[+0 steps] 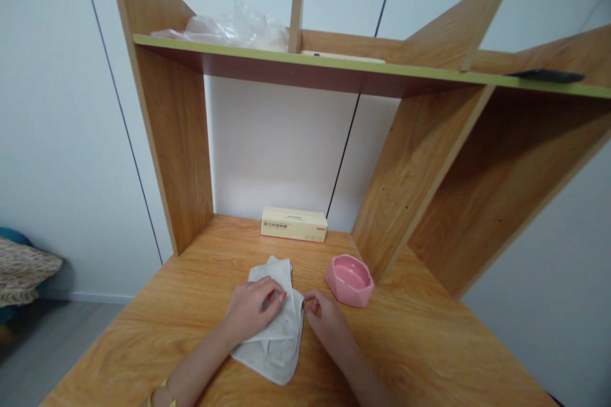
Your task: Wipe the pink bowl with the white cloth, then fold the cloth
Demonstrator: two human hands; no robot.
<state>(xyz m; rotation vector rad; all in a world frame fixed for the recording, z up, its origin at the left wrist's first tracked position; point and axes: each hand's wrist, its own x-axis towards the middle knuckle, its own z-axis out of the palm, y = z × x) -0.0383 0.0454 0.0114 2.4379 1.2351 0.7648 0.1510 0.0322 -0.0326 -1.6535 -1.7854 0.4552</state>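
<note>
A grey-white cloth point(275, 337) lies partly folded on the wooden desk point(429, 343). My left hand point(251, 308) rests on top of the cloth with its fingers curled and pressing down. My right hand point(324, 318) sits at the cloth's right edge, fingertips pinched on the fabric. A pink bowl point(350, 279) stands just right of my right hand, not touched.
A cream cardboard box point(293, 224) lies at the back of the desk against the wall. Wooden side panels point(179, 140) flank the desk. The shelf above point(334, 63) carries a crumpled plastic bag point(233, 28) and a dark flat object point(547, 75).
</note>
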